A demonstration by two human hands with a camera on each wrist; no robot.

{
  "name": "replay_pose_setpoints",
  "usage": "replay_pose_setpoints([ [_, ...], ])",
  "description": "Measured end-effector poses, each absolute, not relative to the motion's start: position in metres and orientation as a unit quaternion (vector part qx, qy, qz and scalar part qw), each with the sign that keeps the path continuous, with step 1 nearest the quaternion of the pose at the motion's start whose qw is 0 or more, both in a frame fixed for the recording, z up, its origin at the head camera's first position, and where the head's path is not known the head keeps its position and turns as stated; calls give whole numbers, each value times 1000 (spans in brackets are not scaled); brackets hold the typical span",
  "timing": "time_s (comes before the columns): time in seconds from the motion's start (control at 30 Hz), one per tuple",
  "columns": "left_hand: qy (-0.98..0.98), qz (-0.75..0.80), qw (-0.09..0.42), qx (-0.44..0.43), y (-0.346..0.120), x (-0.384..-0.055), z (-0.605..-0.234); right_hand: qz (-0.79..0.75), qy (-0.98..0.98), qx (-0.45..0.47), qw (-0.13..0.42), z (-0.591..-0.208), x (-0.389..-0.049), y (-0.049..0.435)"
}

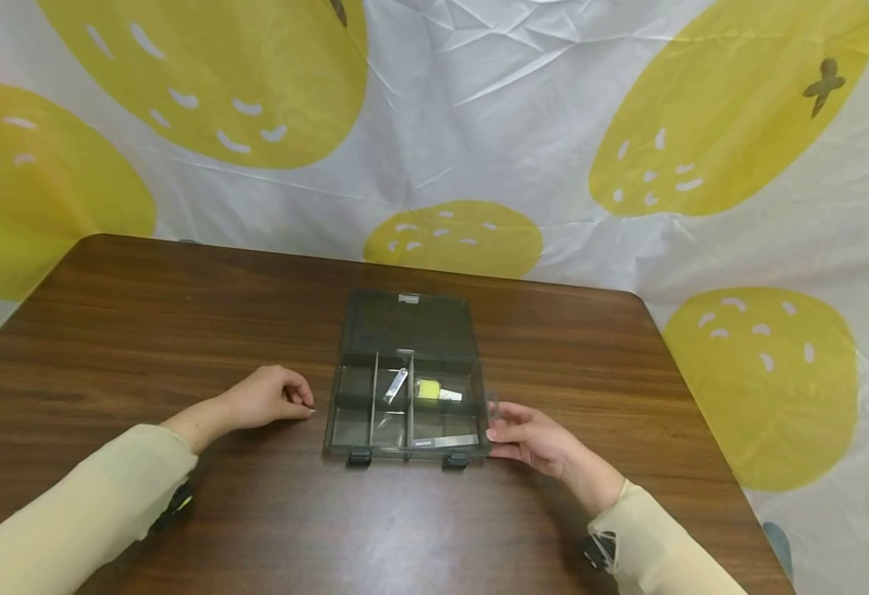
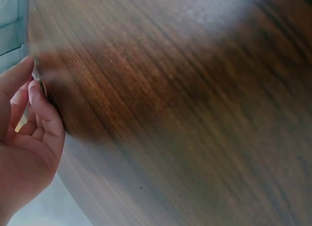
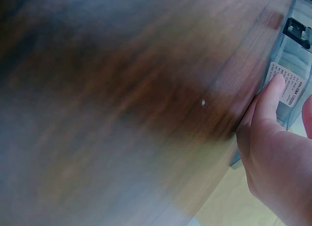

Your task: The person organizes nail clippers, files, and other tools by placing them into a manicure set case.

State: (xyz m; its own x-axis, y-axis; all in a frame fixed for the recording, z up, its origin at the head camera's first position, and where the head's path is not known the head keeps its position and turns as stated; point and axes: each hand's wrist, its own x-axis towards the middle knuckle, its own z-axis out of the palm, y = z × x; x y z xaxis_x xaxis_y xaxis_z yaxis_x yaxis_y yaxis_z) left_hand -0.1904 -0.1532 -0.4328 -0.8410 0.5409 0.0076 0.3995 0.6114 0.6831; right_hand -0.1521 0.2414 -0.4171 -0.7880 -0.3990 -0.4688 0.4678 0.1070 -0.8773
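Hands rest on the wooden desk [image 1: 182,297] either side of a smoky plastic organizer box [image 1: 407,388], its lid laid open toward the far edge. The right hand [image 1: 534,438] has straight fingers against the box's right wall, one fingertip [image 3: 278,82] on a white label [image 3: 288,84]; nothing is grasped. The left hand [image 1: 267,397] lies just left of the box, fingers loosely curled, grip holding nothing. Inside the box's compartments sit a metal clipper [image 1: 396,385] and, beside it, a small yellow item [image 1: 434,390].
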Motion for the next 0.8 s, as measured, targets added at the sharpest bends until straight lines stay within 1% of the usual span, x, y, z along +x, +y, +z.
replay_pose_setpoints([
  [0.2,894,348,83,269,-154,-189,-432,-665,671,26,326,-417,-151,241],
  [0.37,900,329,46,282,-151,-190,-432,-666,670,24,326,-416,-150,241],
  [0.57,920,256,-2,297,-145,-195,-435,-665,672,23,325,-415,-149,241],
  [0.8,916,287,20,281,-144,-201,-423,-663,676,23,321,-417,-149,241],
])
